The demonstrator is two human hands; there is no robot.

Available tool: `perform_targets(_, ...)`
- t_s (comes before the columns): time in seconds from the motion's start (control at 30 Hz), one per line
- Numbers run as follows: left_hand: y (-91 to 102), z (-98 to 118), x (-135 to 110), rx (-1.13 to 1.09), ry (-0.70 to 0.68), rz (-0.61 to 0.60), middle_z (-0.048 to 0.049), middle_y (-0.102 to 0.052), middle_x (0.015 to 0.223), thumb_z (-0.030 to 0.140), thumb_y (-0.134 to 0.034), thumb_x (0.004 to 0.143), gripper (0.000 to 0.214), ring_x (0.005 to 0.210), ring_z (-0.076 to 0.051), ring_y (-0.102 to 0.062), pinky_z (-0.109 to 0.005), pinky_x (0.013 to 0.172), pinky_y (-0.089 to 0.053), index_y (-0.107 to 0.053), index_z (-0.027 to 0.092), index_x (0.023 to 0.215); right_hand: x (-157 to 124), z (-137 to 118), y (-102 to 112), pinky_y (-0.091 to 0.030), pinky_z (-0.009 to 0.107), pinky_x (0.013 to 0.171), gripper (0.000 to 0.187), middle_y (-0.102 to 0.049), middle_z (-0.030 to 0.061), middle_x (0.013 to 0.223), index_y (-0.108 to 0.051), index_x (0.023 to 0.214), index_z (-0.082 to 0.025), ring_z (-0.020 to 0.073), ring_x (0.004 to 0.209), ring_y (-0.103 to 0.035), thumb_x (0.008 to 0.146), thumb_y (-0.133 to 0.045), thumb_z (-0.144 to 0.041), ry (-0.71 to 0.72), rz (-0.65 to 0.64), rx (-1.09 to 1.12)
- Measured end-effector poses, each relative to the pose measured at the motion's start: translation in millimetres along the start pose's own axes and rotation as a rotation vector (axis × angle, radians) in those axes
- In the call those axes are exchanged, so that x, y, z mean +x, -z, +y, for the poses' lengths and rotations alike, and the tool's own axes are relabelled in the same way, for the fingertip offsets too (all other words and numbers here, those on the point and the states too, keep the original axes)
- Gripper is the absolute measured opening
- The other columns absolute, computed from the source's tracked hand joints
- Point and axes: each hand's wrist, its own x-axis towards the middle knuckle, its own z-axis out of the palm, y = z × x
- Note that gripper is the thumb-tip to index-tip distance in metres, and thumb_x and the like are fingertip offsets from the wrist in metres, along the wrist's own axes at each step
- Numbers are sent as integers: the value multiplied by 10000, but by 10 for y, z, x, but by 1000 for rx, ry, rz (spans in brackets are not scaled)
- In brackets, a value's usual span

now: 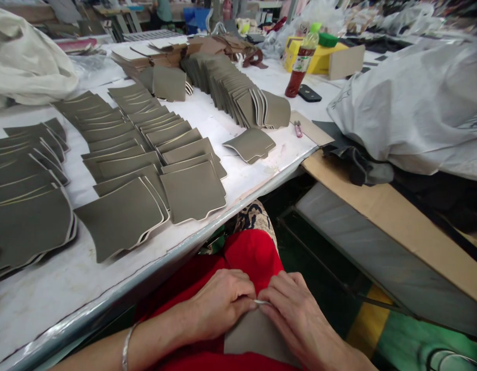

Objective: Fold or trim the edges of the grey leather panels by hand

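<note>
Over my lap, covered in red cloth (251,252), lies a grey-brown leather piece (248,337) with a pale edge. My left hand (228,299) pinches its upper edge between thumb and fingers. Close beside it, my right hand (290,304) grips the same edge, and a short white strip of the edge shows between the two thumbs. The fingers cover much of the piece's upper part. On the table to the left, rows of similar leather pieces (194,190) overlap one another. A single leather piece (251,144) rests apart from them near the table's edge.
The white table (246,180) runs diagonally in front of me. Small pink-handled snips (298,129), a phone (310,93) and a bottle of red drink (300,69) sit farther back. At right, a cardboard-topped surface (362,206) bears dark material and a large white bag (420,108).
</note>
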Motion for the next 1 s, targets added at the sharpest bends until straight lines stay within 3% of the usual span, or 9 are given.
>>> perform_targets(0.43,70,128,-57,-27,-28,-36,7,-592,778,199,-551,974,178,782,-145,-527,-253,711,-350,-672,171,847,0,-28,186,-316,356,792,87,-565,11,960,-594,900,-220,193,901,-494,979,-567,-243,-102,-18,46)
perform_targets(0.73,54,124,-63,-54,39,8,29,-605,762,65,-611,905,148,771,-126,-528,-244,714,-337,-661,168,810,-31,95,228,-275,349,801,191,-573,-47,813,-533,822,-200,142,820,-524,976,-592,-295,-17,-35,86)
perform_targets(1.0,92,113,-28,25,107,-6,22,-622,757,115,-616,919,169,769,-135,-539,-254,713,-346,-656,165,762,-97,233,292,-276,352,822,228,-607,-35,848,-535,849,-207,148,834,-514,1031,-470,-328,42,-51,140)
